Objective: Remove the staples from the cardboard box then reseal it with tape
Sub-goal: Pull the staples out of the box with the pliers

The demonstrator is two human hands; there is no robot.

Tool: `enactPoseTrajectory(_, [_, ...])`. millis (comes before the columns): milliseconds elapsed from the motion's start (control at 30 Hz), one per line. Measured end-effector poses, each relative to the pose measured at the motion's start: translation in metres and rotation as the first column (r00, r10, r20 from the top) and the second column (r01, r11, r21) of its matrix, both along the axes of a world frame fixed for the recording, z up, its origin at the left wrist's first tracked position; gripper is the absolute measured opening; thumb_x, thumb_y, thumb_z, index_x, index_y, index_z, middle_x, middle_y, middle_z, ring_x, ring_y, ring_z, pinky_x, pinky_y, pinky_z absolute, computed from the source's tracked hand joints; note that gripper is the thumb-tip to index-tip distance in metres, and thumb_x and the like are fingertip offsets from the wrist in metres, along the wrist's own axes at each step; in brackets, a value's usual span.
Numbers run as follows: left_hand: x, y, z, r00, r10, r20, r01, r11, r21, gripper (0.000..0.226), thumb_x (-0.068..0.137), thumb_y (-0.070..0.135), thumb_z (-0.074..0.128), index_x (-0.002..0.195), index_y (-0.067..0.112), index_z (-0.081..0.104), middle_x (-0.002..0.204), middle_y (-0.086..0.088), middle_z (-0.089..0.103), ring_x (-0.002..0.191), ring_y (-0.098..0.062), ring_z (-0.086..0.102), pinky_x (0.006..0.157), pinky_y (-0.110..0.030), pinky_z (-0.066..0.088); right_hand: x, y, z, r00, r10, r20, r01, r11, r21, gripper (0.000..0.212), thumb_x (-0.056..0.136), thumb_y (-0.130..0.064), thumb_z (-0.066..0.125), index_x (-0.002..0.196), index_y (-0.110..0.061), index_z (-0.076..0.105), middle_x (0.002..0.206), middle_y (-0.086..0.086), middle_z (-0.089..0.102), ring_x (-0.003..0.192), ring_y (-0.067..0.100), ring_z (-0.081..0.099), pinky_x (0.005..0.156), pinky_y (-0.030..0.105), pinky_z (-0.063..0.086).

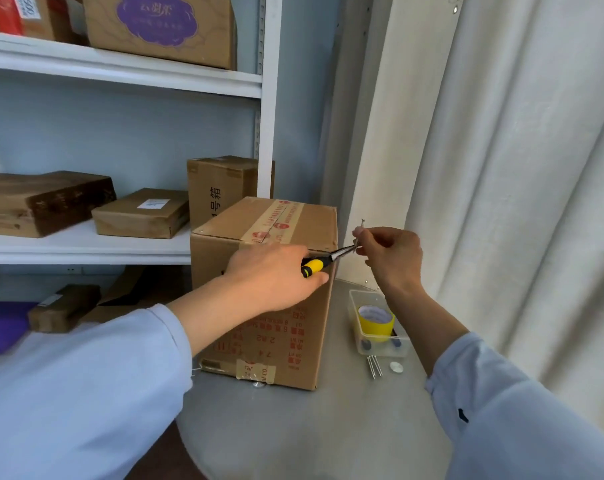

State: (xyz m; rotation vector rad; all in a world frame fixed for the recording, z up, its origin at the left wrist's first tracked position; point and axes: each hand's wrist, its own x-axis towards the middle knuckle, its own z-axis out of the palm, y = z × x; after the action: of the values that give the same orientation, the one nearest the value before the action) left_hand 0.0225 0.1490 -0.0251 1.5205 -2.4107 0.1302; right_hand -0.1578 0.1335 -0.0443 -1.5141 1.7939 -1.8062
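Cardboard box [264,292] staple removal | left hand [273,275] grips pliers [323,263] | right hand [389,258] pinches staple [361,227] off tips | next: drop beside pulled staples [374,366]

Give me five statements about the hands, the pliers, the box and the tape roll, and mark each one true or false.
1. The left hand grips yellow-handled pliers. True.
2. The right hand pinches a small metal fastener. True.
3. The yellow tape roll lies on top of the cardboard box. False: it sits in the clear plastic container beside the box.
4. The box's top flaps stand open. False: they are closed and taped.
5. Loose nails lie on the table. True.
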Motion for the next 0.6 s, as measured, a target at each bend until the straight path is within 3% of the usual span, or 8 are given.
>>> enactPoseTrajectory(100, [-0.017,-0.001,-0.009,0.977,-0.039,-0.208,0.118,0.917,0.381,0.046,0.090,0.062,0.042,0.105,0.021,0.055,0.092,-0.003,0.065,0.079,-0.018,0.063,0.073,-0.036,0.057,-0.012,0.004,-0.008,0.995,-0.032,0.094,0.031,0.999,0.012,0.023,0.089,-0.029,0.062,0.067,-0.028,0.068,0.068,-0.002,0.071,0.069,0.016,0.071,0.078,0.046,0.058])
enactPoseTrajectory(200, [-0.032,0.000,-0.026,0.930,0.009,-0.367,0.215,0.797,0.565,0.045,0.092,0.054,0.046,0.108,0.014,0.055,0.085,-0.008,0.063,0.072,-0.020,0.061,0.072,-0.036,0.055,-0.028,0.005,-0.029,0.989,-0.068,0.130,0.055,0.993,0.100,0.021,0.089,-0.022,0.062,0.069,-0.023,0.068,0.064,-0.002,0.069,0.065,0.015,0.071,0.079,0.043,0.058])
enactPoseTrajectory(333, [-0.047,-0.007,-0.052,0.893,0.106,-0.438,0.253,0.686,0.682,0.048,0.091,0.055,0.049,0.112,0.013,0.054,0.083,-0.010,0.061,0.067,-0.020,0.058,0.071,-0.037,0.051,-0.051,0.009,-0.067,0.993,-0.091,0.077,0.062,0.944,0.323,0.010,0.088,-0.014,0.061,0.082,-0.012,0.069,0.062,-0.002,0.066,0.052,0.004,0.064,0.059,0.021,0.051])
enactPoseTrajectory(467, [-0.051,-0.014,-0.067,0.898,0.127,-0.422,0.244,0.655,0.716,0.046,0.091,0.054,0.050,0.118,0.017,0.054,0.081,-0.009,0.060,0.066,-0.019,0.057,0.067,-0.034,0.049,-0.073,0.011,-0.121,0.996,-0.085,0.037,0.047,0.811,0.583,0.023,0.076,-0.003,0.067,0.060,-0.019,0.065,0.067,0.009,0.071,0.073,0.027,0.070,0.078,0.041,0.058])
enactPoseTrajectory(533, [-0.053,-0.017,-0.073,0.900,0.128,-0.417,0.245,0.641,0.727,0.043,0.091,0.053,0.050,0.117,0.019,0.054,0.080,-0.008,0.060,0.064,-0.018,0.056,0.065,-0.032,0.048,-0.081,0.011,-0.148,0.995,-0.091,0.042,0.039,0.738,0.674,0.019,0.076,-0.002,0.068,0.060,-0.013,0.067,0.062,0.009,0.070,0.070,0.027,0.071,0.077,0.044,0.059])
enactPoseTrajectory(600, [-0.055,-0.017,-0.077,0.905,0.125,-0.406,0.241,0.635,0.734,0.042,0.091,0.054,0.050,0.113,0.018,0.054,0.080,-0.007,0.060,0.063,-0.017,0.057,0.065,-0.032,0.048,-0.082,0.013,-0.168,0.995,-0.090,0.047,0.027,0.679,0.734,0.010,0.077,-0.006,0.069,0.068,-0.008,0.071,0.056,0.006,0.068,0.057,0.018,0.067,0.074,0.038,0.059])
